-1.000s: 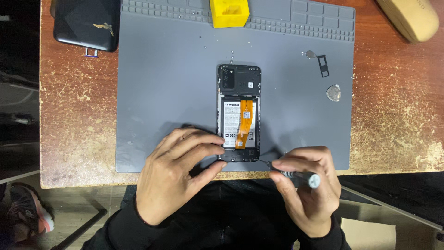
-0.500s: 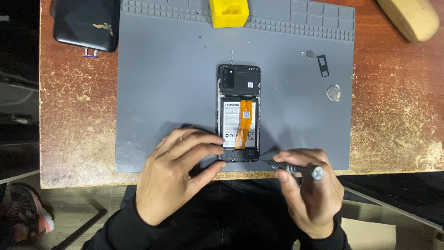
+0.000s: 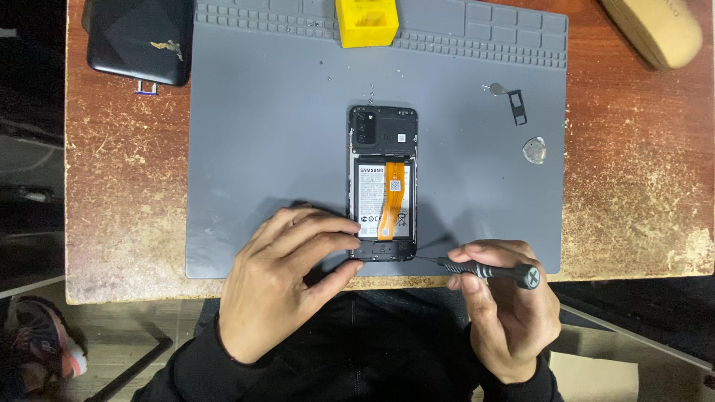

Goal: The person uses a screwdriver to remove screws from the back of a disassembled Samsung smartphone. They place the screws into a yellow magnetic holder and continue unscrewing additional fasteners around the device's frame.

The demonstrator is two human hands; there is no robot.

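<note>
1. The left hand (image 3: pixel 287 286) rests on the near edge of the grey work mat (image 3: pixel 261 164), fingers stretched toward the right and slightly curled, not closed round anything; its fingertips press the near left corner of the opened phone (image 3: pixel 382 182), with the thumb against the phone's near end.
2. The right hand (image 3: pixel 510 305) is closed on a small black screwdriver (image 3: pixel 484 269), which lies almost level and points left. Its thin tip reaches the phone's near right corner.
3. The phone lies face down in the middle of the mat, back cover off, long axis running near to far. A battery with an orange flat cable (image 3: pixel 392 201) across it shows, with the dark camera block at the far end.
4. Both hands crowd the phone's near end, and the left fingers hide part of its near left edge.
5. To the right of the phone, well apart from it, a pale rounded pick (image 3: pixel 534 150) lies on the mat, with a small black tray (image 3: pixel 516 106) and a pin-like tool farther off.
6. At the mat's far edge stands a yellow block (image 3: pixel 366 21).
7. Off the mat, on the worn brown table (image 3: pixel 126 179), a black case (image 3: pixel 140 37) sits at the far left, and a tan oblong thing (image 3: pixel 654 31) at the far right.
</note>
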